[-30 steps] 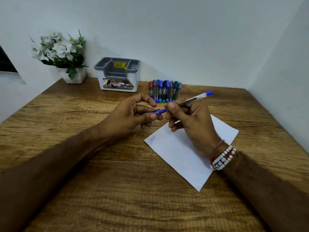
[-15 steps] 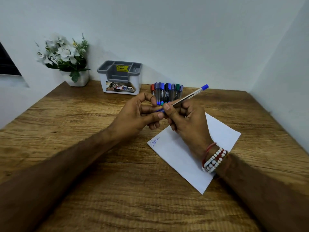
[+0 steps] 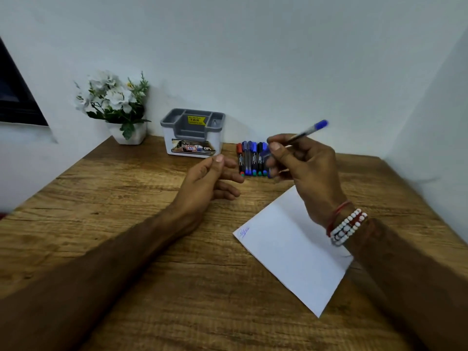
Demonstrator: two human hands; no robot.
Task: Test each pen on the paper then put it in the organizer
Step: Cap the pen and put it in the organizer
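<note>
the right hand (image 3: 306,171) is holding the blue ballpoint pen (image 3: 307,130) up off the wooden table (image 3: 126,224), thumb and fingers pinching round its lower half. the pen is lying on a slant: its blue plug end is pointing up and away towards the right wall, and its writing end is dipping down to the left behind the fingers. that lower end is blurred, so i cannot tell whether a cap is sitting on it.

the left hand (image 3: 207,181) is hovering just beside it with fingers loose and apart, gripping nothing.

the sheet of paper (image 3: 286,252) is lying under the right wrist and already carrying a blue scribble (image 3: 244,232) at its near corner, so this pen looks tested and due for stowing.

what matters now: the grey-and-white organizer (image 3: 170,138) is standing at the back wall, to the left of the pen hand, with the row of markers (image 3: 250,158) lying between them. the left hand is nearer the organizer, but the pen is in the right. so, to my eye, the right hand is going to have to cross leftwards over the markers and tip the pen upright to drop it into a compartment.
</note>
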